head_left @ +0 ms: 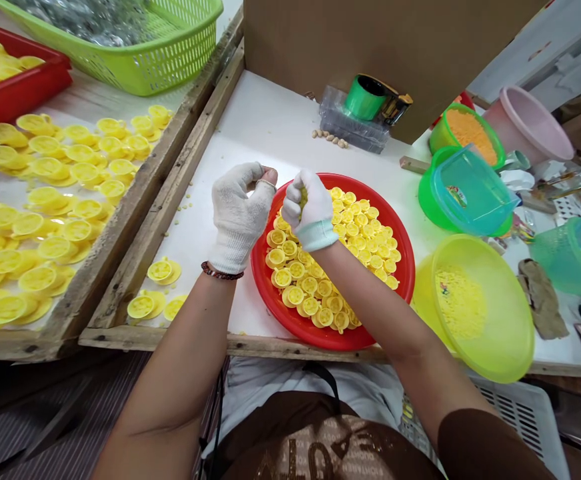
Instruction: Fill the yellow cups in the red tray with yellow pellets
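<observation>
My left hand point(243, 217), in a white knit glove with thumb and finger bared at the tips, is pinched closed just left of the red tray's rim. What the pinch holds, if anything, is too small to make out. My right hand point(310, 210), gloved in white with a pale green cuff, is curled over the round red tray point(333, 340). Something small and yellow point(303, 199) shows inside its fingers. Rows of small yellow cup-and-saucer pieces point(315, 287) fill the tray. A few loose yellow cup-and-saucer pieces point(160, 270) lie left of it.
Many yellow pieces point(50, 220) cover the left table, beyond a wooden edge strip point(170, 160). A green basket point(170, 60) and red crate point(20, 100) stand behind. Right are a yellow bowl point(505, 320) and a green tub point(433, 193). Green tape point(365, 100) sits before a cardboard panel point(370, 40).
</observation>
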`<state>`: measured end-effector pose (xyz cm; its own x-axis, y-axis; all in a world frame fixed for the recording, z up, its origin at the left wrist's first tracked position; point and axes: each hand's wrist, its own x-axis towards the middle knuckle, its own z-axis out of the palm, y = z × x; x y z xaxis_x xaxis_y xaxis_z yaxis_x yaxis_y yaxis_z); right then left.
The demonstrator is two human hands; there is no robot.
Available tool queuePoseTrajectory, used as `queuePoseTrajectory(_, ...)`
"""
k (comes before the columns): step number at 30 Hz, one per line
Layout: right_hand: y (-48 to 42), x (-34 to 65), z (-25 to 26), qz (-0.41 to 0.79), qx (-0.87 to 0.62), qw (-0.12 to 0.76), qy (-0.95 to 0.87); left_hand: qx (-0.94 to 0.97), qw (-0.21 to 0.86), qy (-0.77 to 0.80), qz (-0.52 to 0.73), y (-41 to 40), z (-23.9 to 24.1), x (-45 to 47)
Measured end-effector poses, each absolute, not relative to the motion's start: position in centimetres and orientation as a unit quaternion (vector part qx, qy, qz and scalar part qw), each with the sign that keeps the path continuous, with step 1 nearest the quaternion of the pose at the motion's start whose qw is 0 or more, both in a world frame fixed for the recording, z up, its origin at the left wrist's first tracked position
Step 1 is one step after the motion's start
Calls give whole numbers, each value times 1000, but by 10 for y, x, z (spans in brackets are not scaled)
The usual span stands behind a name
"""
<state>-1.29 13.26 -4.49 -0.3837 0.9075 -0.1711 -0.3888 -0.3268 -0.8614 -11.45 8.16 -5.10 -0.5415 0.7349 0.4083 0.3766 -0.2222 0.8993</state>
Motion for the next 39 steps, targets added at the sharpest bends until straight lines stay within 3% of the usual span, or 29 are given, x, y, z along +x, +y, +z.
queuePoseTrajectory(9, 86, -4, -62, 691, -339, 418, -483, 455, 147, 613, 628, 81, -50, -112)
queuePoseTrajectory(16, 89, 2, -57, 735, -358, 395, -419, 456, 151, 620, 620, 81, -48, -111)
queuePoseTrajectory(25, 116, -2, -48, 697, -338, 454, -440, 452, 144, 620, 626, 78, -44, -113)
queuePoseTrajectory(31, 122, -23, -61, 667, -373, 439, -472, 462, 133, 614, 626, 79, -45, -115)
queuePoseTrajectory(39, 120, 11, -33, 736, -356, 393, -421, 471, 127, 617, 617, 80, -46, -114)
